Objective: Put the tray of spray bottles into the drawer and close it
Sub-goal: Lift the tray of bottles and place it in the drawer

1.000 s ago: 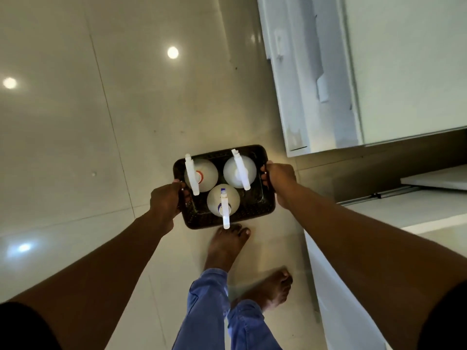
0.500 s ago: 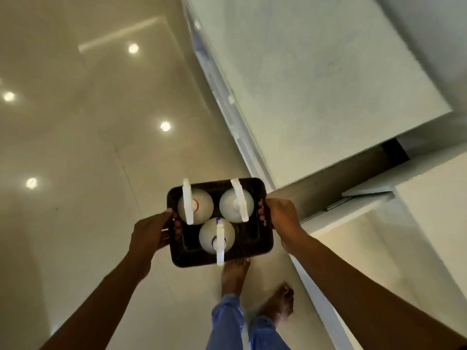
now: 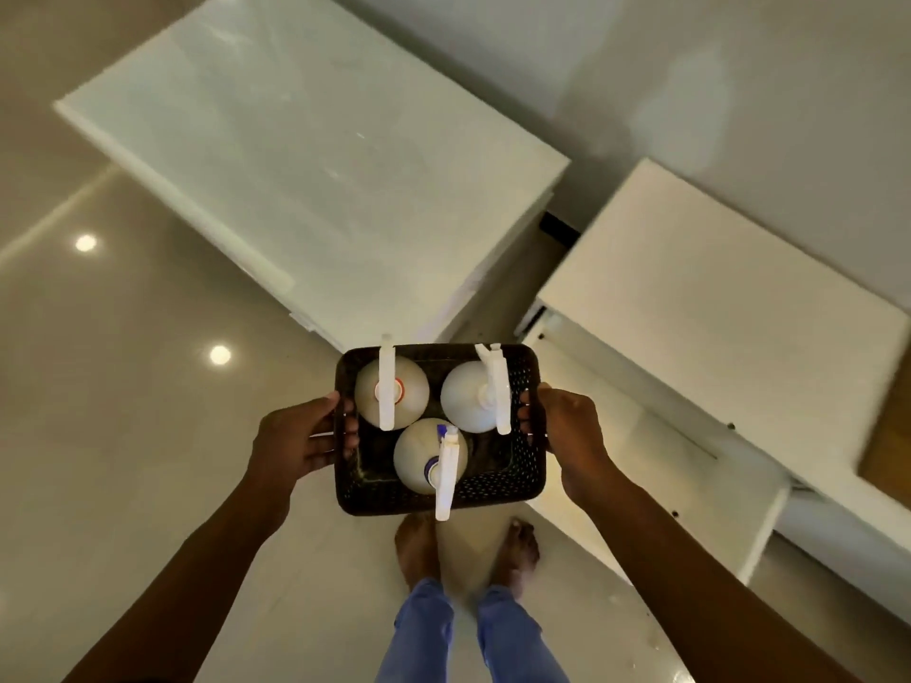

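Above the floor (image 3: 123,436), approx. waist height, the tray (image 3: 440,490) hangs level between both hands. Left hand (image 3: 296,436) clamps the left rim, fingers curled over it; right hand (image 3: 567,431) clamps the right rim likewise. Three spray bottles (image 3: 468,396) stand upright inside, triggers up. Open drawer (image 3: 655,465) lies just right of the tray, lower down.

Procedure, as judged: keep tray level, shift it right over the drawer, lower straight, release only once seated; check trigger clearance w/ the cabinet (image 3: 715,298) above before pushing shut.

Not visible: drawer depth, the tray's underside, any bottle labels. Object at right edge is cut off, unidentifiable.
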